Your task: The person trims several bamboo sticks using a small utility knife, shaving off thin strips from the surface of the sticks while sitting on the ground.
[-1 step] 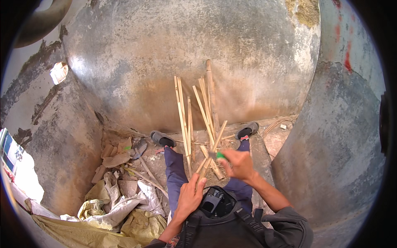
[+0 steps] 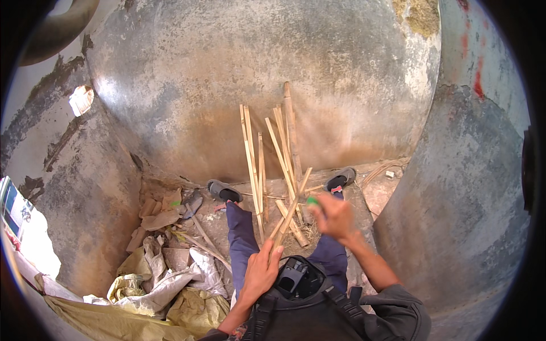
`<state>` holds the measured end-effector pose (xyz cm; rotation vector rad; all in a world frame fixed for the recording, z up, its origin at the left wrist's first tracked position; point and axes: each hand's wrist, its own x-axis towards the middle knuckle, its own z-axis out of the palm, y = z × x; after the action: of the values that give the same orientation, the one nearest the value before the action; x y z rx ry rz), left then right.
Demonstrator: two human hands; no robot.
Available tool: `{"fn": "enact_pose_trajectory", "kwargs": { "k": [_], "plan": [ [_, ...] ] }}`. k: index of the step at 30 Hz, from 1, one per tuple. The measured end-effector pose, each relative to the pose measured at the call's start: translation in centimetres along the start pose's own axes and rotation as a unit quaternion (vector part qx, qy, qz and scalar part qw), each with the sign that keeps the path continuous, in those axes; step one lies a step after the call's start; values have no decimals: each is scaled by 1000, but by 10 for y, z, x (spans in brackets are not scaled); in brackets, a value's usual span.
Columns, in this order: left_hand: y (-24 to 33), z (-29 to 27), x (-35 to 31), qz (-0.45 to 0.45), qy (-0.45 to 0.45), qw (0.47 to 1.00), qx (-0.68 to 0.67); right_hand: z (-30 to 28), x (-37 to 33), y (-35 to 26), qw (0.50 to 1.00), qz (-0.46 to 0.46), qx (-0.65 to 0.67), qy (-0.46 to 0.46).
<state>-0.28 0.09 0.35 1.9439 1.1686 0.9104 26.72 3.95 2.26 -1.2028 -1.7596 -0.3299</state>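
My left hand (image 2: 263,270) is closed round the near end of a split bamboo strip (image 2: 292,213), close to my lap. The strip slants away from me to the upper right. A second pale piece lies against it by my fingers. My right hand (image 2: 335,216), smeared by motion, is closed on a green-handled tool (image 2: 312,200) just right of the strip; its working end is too blurred to make out. Under the strip a short, thick bamboo piece (image 2: 292,223) lies on the ground between my legs.
Several bamboo strips (image 2: 250,156) and a thicker bamboo pole (image 2: 292,131) lean against the curved concrete wall (image 2: 199,85) ahead. My shoes (image 2: 224,190) stand either side. Crumpled sacks (image 2: 170,290), broken bricks (image 2: 149,215) and sticks lie at left. Another curved wall (image 2: 460,199) rises at right.
My right hand has moved a little up and to the right with the green-handled tool, away from the strip. My left hand stays in place.
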Motion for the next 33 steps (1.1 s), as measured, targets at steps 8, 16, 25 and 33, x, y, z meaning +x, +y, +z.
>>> {"fn": "enact_pose_trajectory", "kwargs": {
  "k": [8,16,25,33],
  "plan": [
    [-1,-6,-3,-7,19,1000,-8,-38,12,21,998,43,14,54],
    [13,3,4,15,14,1000,-12,-18,-11,-28,993,-53,60,-88],
    [12,4,1,8,14,1000,4,-10,-14,-23,994,-54,31,-91],
    [9,-1,8,11,24,1000,-1,-4,4,-14,996,-52,11,-69]
  ]
}}
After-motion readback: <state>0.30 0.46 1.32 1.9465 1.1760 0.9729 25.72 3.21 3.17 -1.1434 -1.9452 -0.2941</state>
